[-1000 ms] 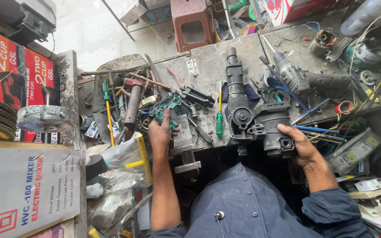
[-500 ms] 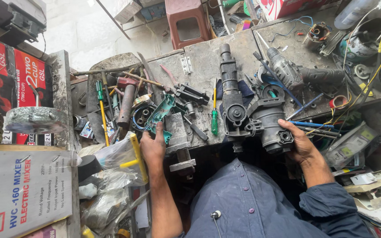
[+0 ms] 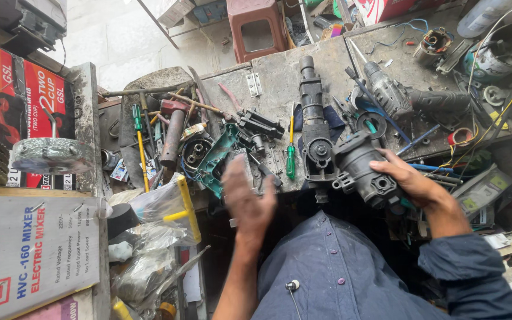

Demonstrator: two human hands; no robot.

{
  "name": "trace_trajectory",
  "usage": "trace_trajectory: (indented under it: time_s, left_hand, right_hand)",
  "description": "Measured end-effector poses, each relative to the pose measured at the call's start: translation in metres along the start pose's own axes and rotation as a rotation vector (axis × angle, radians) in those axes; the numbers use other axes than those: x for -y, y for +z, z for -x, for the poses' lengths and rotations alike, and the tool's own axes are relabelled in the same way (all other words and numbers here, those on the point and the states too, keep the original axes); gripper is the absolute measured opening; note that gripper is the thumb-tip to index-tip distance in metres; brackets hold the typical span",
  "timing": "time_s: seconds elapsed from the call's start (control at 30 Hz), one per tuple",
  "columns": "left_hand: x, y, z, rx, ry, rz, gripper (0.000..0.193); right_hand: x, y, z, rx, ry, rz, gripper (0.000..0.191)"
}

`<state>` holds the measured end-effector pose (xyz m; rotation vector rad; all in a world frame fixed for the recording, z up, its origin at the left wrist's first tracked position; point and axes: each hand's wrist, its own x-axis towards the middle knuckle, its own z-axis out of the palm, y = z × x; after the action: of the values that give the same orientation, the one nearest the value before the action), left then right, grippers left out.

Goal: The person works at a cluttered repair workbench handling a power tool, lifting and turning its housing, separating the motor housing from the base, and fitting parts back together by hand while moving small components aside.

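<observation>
A dark grey power-tool body (image 3: 351, 163), stripped of its cover, lies at the near edge of the workbench (image 3: 280, 77). My right hand (image 3: 413, 181) grips its rear housing from the right. My left hand (image 3: 247, 201) is blurred, raised just off the bench edge with fingers together, and holds nothing that I can see. Beyond it lie a teal housing shell (image 3: 217, 157) and a green-handled screwdriver (image 3: 291, 157).
Hammers, screwdrivers and loose parts crowd the left of the bench. A second power tool (image 3: 398, 98) and coloured wires lie at right. Cardboard boxes (image 3: 28, 261) and plastic bags stack at left. A red stool (image 3: 256, 29) stands beyond the bench.
My left hand has pulled back from the teal shell and parts toward me. My right hand has stayed on the tool body. The camera has shifted a little.
</observation>
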<state>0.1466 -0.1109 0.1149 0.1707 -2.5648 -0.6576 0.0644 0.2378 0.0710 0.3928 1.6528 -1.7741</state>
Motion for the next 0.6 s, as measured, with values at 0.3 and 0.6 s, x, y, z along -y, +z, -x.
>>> trace_trajectory:
  time_s: [0.3,0.6]
  left_hand:
    - [-0.079,0.027,-0.039,0.595,0.644,0.283,0.134]
    - [-0.043,0.085,-0.045,0.679,-0.028,1.277,0.130]
  right_hand:
    - [0.052,0.026,-0.012,0.336,-0.202,0.481,0.073]
    - [0.051,0.013,-0.012,0.288,-0.256,-0.254,0.050]
